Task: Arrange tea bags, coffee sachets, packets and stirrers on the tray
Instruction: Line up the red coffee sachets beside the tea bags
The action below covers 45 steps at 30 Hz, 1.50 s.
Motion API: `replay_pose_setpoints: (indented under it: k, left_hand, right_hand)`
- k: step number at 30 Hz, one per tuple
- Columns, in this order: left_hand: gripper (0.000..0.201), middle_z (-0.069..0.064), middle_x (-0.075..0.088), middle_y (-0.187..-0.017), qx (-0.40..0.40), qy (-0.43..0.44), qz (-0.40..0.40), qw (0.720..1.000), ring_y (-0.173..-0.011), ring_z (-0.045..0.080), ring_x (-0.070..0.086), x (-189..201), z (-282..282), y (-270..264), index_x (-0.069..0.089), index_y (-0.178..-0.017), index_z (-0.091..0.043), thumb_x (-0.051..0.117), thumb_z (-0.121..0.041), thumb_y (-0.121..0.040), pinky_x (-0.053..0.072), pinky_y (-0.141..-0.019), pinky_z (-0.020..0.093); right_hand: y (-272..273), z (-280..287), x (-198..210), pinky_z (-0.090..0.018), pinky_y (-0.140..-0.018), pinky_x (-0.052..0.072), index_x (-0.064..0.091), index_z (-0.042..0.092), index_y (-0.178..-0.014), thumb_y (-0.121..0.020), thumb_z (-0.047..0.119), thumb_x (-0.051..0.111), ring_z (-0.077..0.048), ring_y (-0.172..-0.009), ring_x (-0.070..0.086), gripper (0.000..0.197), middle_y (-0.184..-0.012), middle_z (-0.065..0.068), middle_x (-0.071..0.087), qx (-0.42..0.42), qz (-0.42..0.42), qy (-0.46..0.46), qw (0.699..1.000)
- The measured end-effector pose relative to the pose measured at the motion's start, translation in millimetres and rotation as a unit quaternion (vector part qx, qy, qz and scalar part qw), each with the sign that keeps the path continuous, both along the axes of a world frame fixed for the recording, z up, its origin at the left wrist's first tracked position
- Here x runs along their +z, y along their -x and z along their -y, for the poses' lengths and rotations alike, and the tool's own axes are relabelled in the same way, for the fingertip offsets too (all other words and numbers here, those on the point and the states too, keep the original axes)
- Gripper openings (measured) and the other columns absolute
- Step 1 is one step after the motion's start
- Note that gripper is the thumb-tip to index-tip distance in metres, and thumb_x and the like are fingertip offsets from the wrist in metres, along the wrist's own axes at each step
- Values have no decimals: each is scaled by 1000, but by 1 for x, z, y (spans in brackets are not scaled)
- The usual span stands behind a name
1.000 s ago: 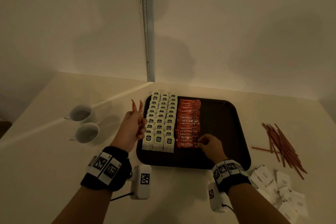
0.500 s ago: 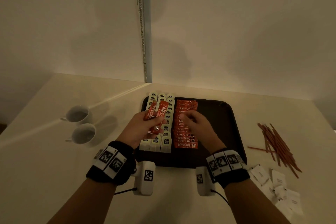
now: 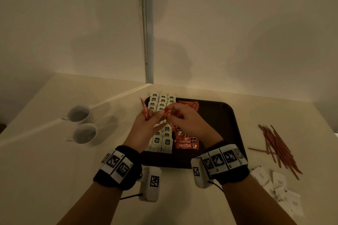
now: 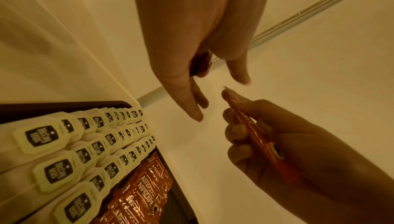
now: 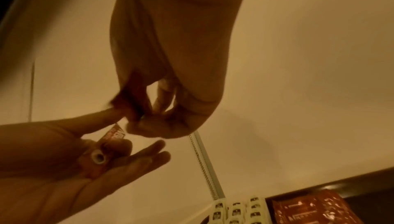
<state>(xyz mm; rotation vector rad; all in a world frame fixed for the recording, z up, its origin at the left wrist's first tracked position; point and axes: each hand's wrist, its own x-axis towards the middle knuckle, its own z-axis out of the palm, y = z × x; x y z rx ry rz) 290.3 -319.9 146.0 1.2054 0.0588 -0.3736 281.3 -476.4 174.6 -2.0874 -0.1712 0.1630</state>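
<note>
The dark tray (image 3: 219, 115) carries three rows of white tea bags (image 3: 161, 100) on its left and a column of red coffee sachets (image 3: 186, 145) beside them. Both hands hover over the tea bags. My left hand (image 3: 151, 115) holds a red sachet (image 3: 144, 110) that sticks up from its fingers; in the right wrist view its thumb presses the sachet (image 5: 106, 151) to the palm. My right hand (image 3: 172, 113) pinches a second sachet (image 3: 172, 122) by its upper end, close to the left fingertips. From the left wrist, that sachet (image 4: 255, 131) shows edge-on.
Red stirrers (image 3: 278, 146) lie in a loose pile on the table right of the tray. White packets (image 3: 278, 182) are scattered at the near right. Two white cups (image 3: 79, 114) (image 3: 85, 133) stand to the left. Walls meet behind the tray.
My right hand left the sachet column on the tray, rose to my left hand and took hold of one sachet. My left hand shifted right, over the tea bags.
</note>
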Motion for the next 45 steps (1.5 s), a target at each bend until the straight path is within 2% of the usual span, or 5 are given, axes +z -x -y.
replay_pose_setpoints:
  k: [9, 13, 24, 35, 45]
  left_hand:
    - [25, 7, 56, -70, 82, 34, 4, 996, -79, 19, 66, -4, -6, -1, 46, -75, -14, 58, 5, -86, 54, -66, 21]
    - [23, 12, 63, -88, 90, 99, -19, 991, -79, 14, 68, -9, -2, 3, 62, -107, -10, 54, 1, -89, 56, -69, 18]
    - [17, 6, 73, -90, 96, 92, 4, 991, -86, 14, 70, 1, 4, -1, 68, -94, -5, 59, 5, -83, 55, -72, 17]
    - [13, 9, 72, -88, 47, 4, -2, 999, -76, 19, 70, 0, 3, 1, 68, -99, -6, 59, -8, -89, 54, -62, 19]
    - [49, -6, 29, -54, 0, -119, -85, 989, -45, 8, 22, -7, -34, 1, 67, -93, -12, 29, -42, -99, 19, -41, 20]
  right_hand:
    - [3, 2, 9, -17, -62, 54, 67, 10, -90, -80, 16, 72, -5, -63, 63, 12, -79, 0, 68, -54, 17, -42, 998]
    - [4, 3, 18, -10, -62, 49, 68, 15, -87, -82, 13, 70, -1, -60, 60, 5, -76, 2, 67, -112, 65, -77, 989]
    - [4, 18, 20, -17, -68, 55, 69, 14, -95, -85, 5, 65, -14, -85, 68, 14, -93, -7, 68, -153, 33, -153, 976]
    - [11, 39, 13, -22, -80, 50, 67, 24, -92, -86, 17, 65, -7, -92, 63, 10, -95, 8, 67, -117, 29, -1, 993]
    - [40, 88, -87, -25, -93, 44, 60, 25, -92, -88, 11, 60, 2, -89, 52, 15, -93, 17, 55, -116, -134, 146, 973]
